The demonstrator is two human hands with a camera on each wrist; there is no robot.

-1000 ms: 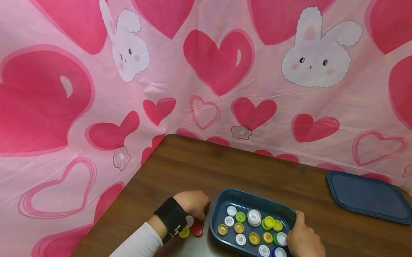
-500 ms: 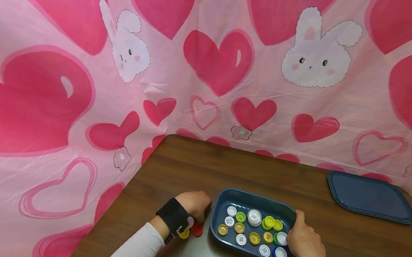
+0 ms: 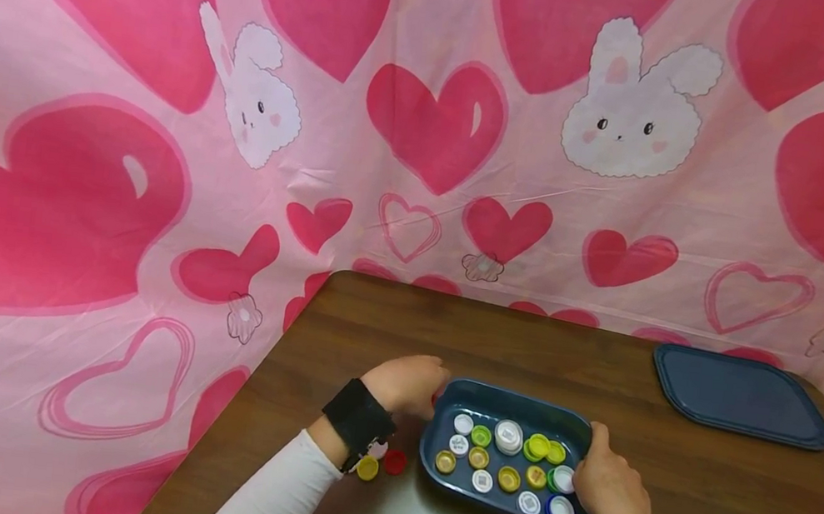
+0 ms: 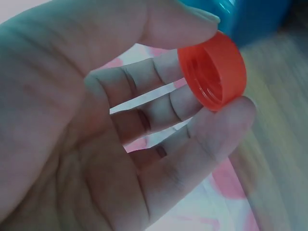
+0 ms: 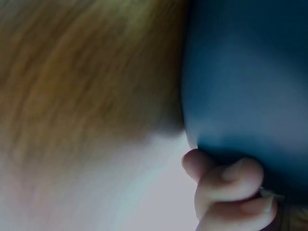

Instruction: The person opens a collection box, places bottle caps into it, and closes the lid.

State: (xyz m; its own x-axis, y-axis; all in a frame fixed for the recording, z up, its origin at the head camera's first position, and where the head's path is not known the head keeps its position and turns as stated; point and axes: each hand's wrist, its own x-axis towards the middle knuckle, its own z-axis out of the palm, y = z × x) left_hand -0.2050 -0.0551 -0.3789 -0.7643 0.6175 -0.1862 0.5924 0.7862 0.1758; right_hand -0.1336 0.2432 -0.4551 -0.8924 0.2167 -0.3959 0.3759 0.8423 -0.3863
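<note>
My left hand [image 3: 408, 382] pinches a red bottle cap [image 4: 214, 72] between thumb and a fingertip, at the left end of a dark blue rectangular container [image 3: 499, 505]. In the left wrist view the cap's hollow side faces the palm. Inside the container lie several bottle caps, among them a stacked white cap [image 3: 509, 436], a gold cap [image 3: 509, 477] and a blue-and-white cap [image 3: 560, 510]. My right hand [image 3: 614, 488] grips the container's right end, its curled fingers [image 5: 231, 185] against the blue wall in the right wrist view.
Left of the container, a yellow cap [image 3: 368, 468], a red cap [image 3: 395, 462] and a pale cap [image 3: 378, 449] lie on the wooden table [image 3: 375, 320]. A flat dark blue lid [image 3: 744, 397] rests at the back right. Pink heart-print cloth [image 3: 414, 232] hangs behind.
My left hand has risen from beside the loose caps, going up and right to the container's left end with a red cap. My right hand and the container have stayed put.
</note>
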